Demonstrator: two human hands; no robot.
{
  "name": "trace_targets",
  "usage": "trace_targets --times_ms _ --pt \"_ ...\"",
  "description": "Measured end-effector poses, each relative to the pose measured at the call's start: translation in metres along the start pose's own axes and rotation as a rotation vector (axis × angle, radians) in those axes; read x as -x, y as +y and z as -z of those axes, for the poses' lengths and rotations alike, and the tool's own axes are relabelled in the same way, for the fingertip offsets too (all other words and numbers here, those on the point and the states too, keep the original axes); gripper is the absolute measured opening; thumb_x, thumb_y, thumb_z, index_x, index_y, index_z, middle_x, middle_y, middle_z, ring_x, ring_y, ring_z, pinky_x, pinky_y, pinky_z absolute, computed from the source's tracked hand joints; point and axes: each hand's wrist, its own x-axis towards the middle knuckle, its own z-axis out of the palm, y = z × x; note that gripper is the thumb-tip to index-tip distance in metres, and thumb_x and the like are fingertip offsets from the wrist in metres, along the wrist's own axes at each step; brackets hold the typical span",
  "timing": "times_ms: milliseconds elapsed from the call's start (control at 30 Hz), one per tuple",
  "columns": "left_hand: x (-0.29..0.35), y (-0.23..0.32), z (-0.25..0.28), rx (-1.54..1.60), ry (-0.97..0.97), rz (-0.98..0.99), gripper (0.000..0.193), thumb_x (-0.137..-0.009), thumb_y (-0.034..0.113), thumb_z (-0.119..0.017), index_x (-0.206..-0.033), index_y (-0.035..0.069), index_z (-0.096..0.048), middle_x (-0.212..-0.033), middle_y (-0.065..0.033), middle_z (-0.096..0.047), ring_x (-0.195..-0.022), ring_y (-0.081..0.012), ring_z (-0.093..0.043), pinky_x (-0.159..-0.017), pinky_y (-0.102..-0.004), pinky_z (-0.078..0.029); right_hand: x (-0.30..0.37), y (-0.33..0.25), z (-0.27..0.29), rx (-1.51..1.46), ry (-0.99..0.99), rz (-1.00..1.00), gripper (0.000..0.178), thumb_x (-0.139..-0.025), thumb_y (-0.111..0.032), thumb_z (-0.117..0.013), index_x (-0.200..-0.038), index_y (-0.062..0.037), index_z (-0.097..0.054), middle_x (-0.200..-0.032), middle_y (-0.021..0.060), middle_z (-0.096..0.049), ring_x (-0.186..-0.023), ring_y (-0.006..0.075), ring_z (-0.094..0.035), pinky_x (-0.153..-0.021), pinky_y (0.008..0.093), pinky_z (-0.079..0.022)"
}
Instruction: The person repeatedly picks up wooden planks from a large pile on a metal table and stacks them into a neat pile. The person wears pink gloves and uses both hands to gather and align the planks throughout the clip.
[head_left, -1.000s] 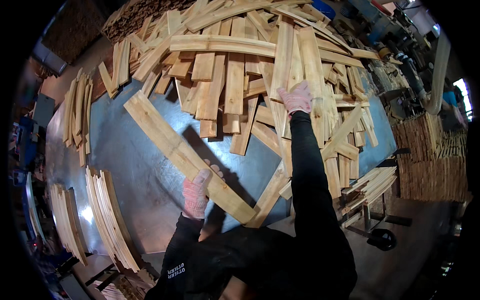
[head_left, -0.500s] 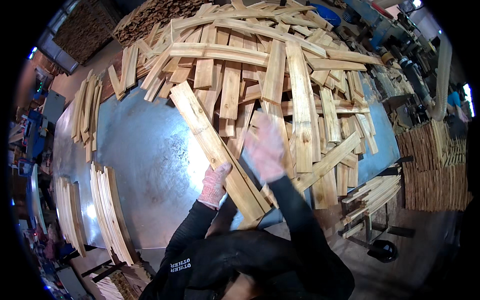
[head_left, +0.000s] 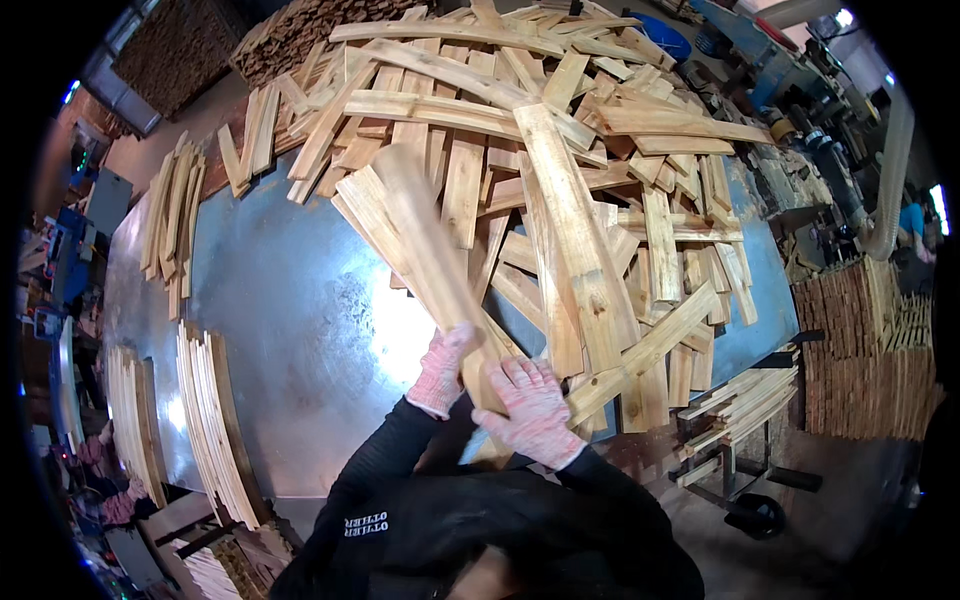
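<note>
- Upper held board (head_left: 428,235) was blurred toward its far end.
- Left hand (head_left: 438,375): most fingers were hidden by the boards.
- Rough wood stack (head_left: 300,42) was cut off by upper edge.
- Blue patch (head_left: 912,218), right rim: was too small to tell.

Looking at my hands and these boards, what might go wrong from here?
The left hand and right hand are both near the lower end of the held boards, so the long far end might tip or knock the pile.

Boards in that pile overlap at many angles, so a bump could make some slide.
</note>
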Motion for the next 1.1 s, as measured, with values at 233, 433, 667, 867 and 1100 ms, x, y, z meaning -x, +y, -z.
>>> trace_targets --times_ms 233,433,667,867,1100 --pt "0.014 -0.001 -0.019 -0.022 0.052 -0.092 0.051 -0.087 0.008 -0.071 -0.133 0.004 -0.050 -0.115 -0.0067 -0.061 -0.105 -0.0202 -0.061 -0.089 -0.0357 -0.054 -0.112 0.143 0.025 0.208 0.267 -0.660 0.085 -0.084 -0.043 -0.071 -0.151 -0.0075 -0.034 -0.145 0.0229 -0.046 -0.126 0.0440 -0.050 -0.107 0.0524 -0.039" --pt "0.012 -0.031 0.062 0.231 0.107 -0.025 0.061 -0.093 0.036 -0.071 -0.139 0.003 -0.047 -0.127 -0.0084 -0.060 -0.109 -0.0248 -0.062 -0.099 -0.0400 -0.053 -0.103 0.038 0.014 -0.044 0.116 -0.175 0.067 -0.086 -0.036 -0.068 -0.143 -0.0059 -0.047 -0.127 0.0228 -0.056 -0.111 0.0397 -0.059 -0.091 0.0488 -0.051" --pt "0.009 -0.008 0.023 0.158 0.213 -0.121 0.043 -0.090 0.020 -0.074 -0.125 -0.001 -0.060 -0.112 -0.0092 -0.070 -0.102 -0.0214 -0.068 -0.095 -0.0366 -0.053 -0.156 0.153 0.045 0.308 0.407 -0.703 0.090 -0.084 -0.049 -0.071 -0.153 -0.0047 -0.034 -0.149 0.0259 -0.043 -0.137 0.0437 -0.043 -0.112 0.0500 -0.037" --pt "0.009 -0.009 0.021 0.282 0.247 -0.056 0.035 -0.094 0.020 -0.070 -0.121 -0.002 -0.063 -0.109 -0.0103 -0.070 -0.102 -0.0223 -0.067 -0.092 -0.0384 -0.056 -0.155 0.120 0.061 -0.311 0.115 -0.602 0.079 -0.085 -0.031 -0.072 -0.151 -0.0029 -0.037 -0.134 0.0271 -0.055 -0.121 0.0386 -0.059 -0.103 0.0423 -0.049" --pt "0.044 0.032 0.011 0.040 -0.016 -0.230 0.089 -0.092 0.051 -0.068 -0.155 0.004 -0.024 -0.148 -0.0138 -0.044 -0.134 -0.0277 -0.048 -0.108 -0.0407 -0.045 -0.113 -0.024 0.007 -0.294 -0.154 -0.131 0.116 -0.073 -0.049 -0.078 -0.156 0.0026 -0.015 -0.142 0.0306 -0.043 -0.128 0.0455 -0.048 -0.109 0.0490 -0.039"
